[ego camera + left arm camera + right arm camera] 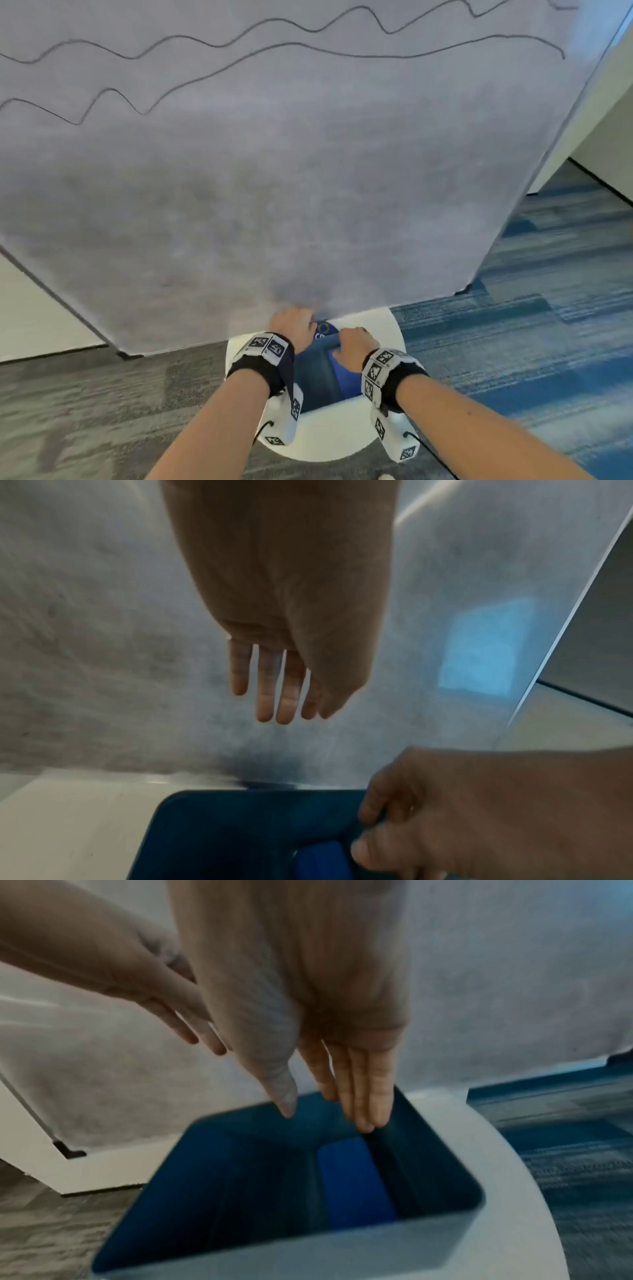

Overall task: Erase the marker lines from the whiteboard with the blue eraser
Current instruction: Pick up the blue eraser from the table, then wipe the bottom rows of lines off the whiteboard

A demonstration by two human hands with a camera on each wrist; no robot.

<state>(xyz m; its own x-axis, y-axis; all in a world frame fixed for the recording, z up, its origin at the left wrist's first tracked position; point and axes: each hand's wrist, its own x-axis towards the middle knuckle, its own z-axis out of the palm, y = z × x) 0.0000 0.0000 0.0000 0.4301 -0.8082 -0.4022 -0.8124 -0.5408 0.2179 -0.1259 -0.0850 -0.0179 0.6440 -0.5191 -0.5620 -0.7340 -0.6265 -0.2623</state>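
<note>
Reaching into bin: right hand open, empty, nearer; eraser just below at 6, long axis 12–6. Left hand open, empty.

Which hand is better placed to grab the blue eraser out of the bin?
The right hand, probably. Its straight fingers point down into the blue bin just above the blue eraser. The left hand hovers at the bin's far rim, by the whiteboard.
</note>
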